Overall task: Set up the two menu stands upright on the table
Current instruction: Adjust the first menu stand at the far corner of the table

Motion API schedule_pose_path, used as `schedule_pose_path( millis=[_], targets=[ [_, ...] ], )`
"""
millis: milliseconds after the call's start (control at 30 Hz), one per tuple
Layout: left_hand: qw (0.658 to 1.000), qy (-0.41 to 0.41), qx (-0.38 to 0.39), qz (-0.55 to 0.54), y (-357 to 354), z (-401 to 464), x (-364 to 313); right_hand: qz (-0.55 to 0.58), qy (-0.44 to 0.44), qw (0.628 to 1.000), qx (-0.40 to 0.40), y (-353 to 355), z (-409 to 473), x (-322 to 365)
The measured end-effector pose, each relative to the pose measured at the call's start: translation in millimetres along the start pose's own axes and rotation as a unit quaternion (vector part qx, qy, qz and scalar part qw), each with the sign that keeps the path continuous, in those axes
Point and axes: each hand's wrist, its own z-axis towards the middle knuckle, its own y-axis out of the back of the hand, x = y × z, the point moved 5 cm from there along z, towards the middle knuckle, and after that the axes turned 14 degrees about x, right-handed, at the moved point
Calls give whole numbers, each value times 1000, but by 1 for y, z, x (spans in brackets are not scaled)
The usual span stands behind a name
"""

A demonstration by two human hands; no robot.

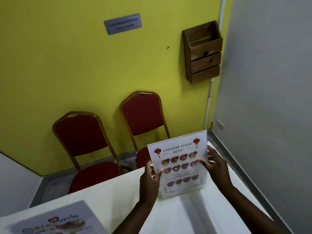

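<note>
A clear acrylic menu stand [181, 163] printed "Chinese Food Menu" stands upright near the far right end of the white table [118, 196], its base on the cloth. My left hand [150, 179] grips its left edge, thumb on the front. On the opposite edge, my right hand [215, 164] holds it with fingertips over the front. A second menu stand [55, 220] with Thai lettering is at the near left corner, cut off by the frame; whether it stands or lies flat is unclear.
Two red chairs with gold frames [84, 146] [143, 119] stand against the yellow wall behind the table. A wooden wall box [203, 53] hangs at the upper right. A grey wall [270, 98] runs along the table's right side.
</note>
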Motion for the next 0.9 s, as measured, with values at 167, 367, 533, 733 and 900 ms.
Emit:
schedule_pose_path(
  millis=[167,367,533,733,900],
  targets=[
    [999,-42,-1,-8,-22,55,-21,-49,15,999,-19,39,53,-15],
    [998,-17,18,-58,-61,122,-12,-91,-13,996,-22,60,109,-40],
    [997,-6,42,-61,-80,122,-4,-111,-40,993,-12,69,107,-57],
    [998,-7,48,-49,-76,119,-10,-136,-42,990,23,68,106,-55],
    [999,1,37,-32,-68,117,-8,-127,-30,991,23,62,113,-51]
  ],
)
